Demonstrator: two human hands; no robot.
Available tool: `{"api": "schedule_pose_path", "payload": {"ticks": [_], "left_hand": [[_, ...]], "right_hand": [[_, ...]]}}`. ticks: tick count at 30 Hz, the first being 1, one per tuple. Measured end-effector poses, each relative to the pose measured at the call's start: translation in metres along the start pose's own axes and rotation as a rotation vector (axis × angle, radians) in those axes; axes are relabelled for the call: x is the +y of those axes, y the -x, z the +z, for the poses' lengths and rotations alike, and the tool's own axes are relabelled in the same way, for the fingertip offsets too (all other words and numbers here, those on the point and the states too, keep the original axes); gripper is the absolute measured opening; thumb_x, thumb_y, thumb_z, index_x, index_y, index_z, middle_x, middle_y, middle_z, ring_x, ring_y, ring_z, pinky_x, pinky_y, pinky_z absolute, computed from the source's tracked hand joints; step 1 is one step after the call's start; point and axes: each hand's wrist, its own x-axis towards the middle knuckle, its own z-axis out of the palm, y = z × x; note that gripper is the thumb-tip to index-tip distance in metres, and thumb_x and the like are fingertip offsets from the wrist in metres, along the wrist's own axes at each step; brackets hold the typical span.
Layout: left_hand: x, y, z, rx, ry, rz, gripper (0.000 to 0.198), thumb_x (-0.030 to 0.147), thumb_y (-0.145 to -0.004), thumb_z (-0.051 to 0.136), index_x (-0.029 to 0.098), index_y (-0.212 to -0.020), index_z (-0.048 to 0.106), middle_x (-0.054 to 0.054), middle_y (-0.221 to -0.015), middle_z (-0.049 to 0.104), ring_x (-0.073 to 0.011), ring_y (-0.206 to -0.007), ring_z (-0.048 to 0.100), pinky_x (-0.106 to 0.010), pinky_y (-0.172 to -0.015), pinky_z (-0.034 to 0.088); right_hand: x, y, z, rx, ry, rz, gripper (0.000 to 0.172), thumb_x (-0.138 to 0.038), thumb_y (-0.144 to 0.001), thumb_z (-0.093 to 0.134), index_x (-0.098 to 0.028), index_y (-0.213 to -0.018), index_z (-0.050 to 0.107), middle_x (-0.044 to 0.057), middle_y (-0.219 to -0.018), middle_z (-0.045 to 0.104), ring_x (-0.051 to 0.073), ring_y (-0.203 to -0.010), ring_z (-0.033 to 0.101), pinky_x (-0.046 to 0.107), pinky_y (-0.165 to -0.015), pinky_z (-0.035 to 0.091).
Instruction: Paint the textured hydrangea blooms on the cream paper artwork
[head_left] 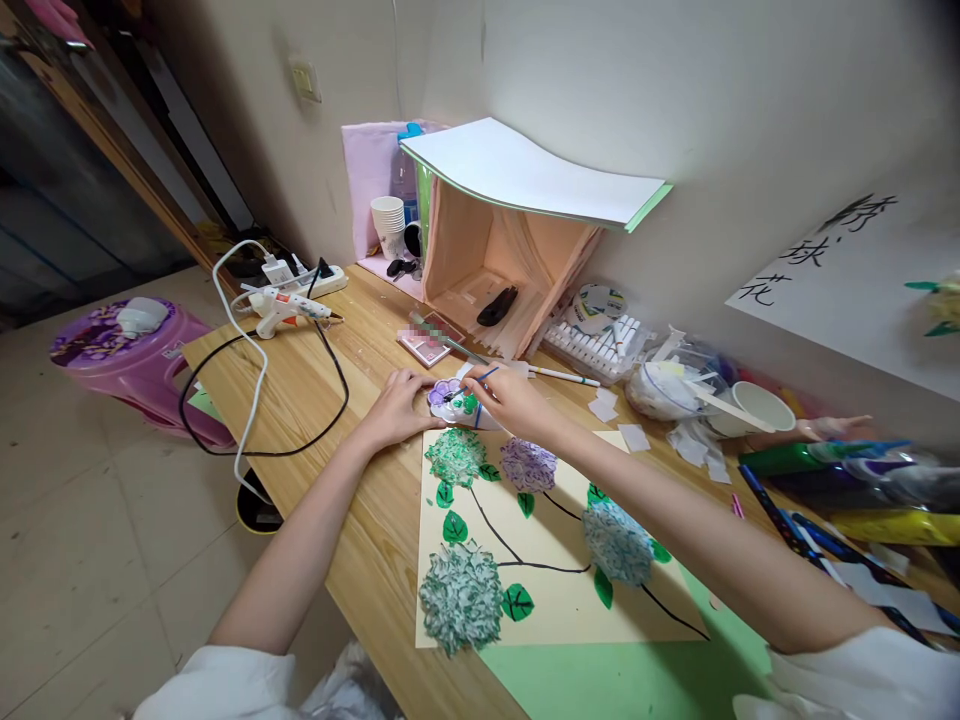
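A small white flower-shaped paint palette [436, 398] with purple and green paint lies at the top edge of a cream sheet [555, 610]. My left hand [396, 407] grips the palette's left side with thumb and fingers. My right hand [508, 398] is closed around a thin paintbrush [486, 377], its tip over the palette's wells. On the sheet are a green flower head [456, 456], a purple one [528, 465], a blue-grey one [619, 541] and a grey-green one [460, 597], with painted green leaves and dark stems. My right forearm passes above part of the sheet.
Left on the wooden table [375, 560] lie a glue gun [289, 308], looping cables and a power strip [326, 283]. Behind stands an open peach-coloured box [480, 240]. To the right are a marker case [600, 340], a paper cup [750, 408] and paint tubes [892, 525].
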Motion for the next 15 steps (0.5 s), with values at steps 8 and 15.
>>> {"api": "schedule_pose_path", "payload": {"ticks": [8,15], "left_hand": [[-0.001,0.001,-0.002,0.01,0.025,-0.005,0.067,0.058,-0.059,0.074,0.022,-0.114,0.06,-0.007,-0.108,0.057,-0.0269,-0.108,0.051,-0.042,-0.096,0.042],[-0.001,-0.001,-0.013,0.174,0.061,-0.083,0.036,0.048,-0.086,0.046,0.019,-0.092,0.065,-0.006,-0.095,0.065,-0.0202,-0.092,0.06,-0.035,-0.086,0.046]], "right_hand": [[-0.004,0.008,-0.016,0.077,-0.106,0.032,0.026,-0.025,-0.095,0.042,-0.016,-0.086,0.064,0.007,-0.085,0.069,0.019,-0.084,0.062,0.03,-0.077,0.043],[0.013,0.089,-0.064,0.394,-0.555,0.305,0.042,-0.049,-0.092,0.043,-0.017,-0.081,0.067,0.004,-0.067,0.068,0.015,-0.063,0.062,0.027,-0.059,0.048]]}}
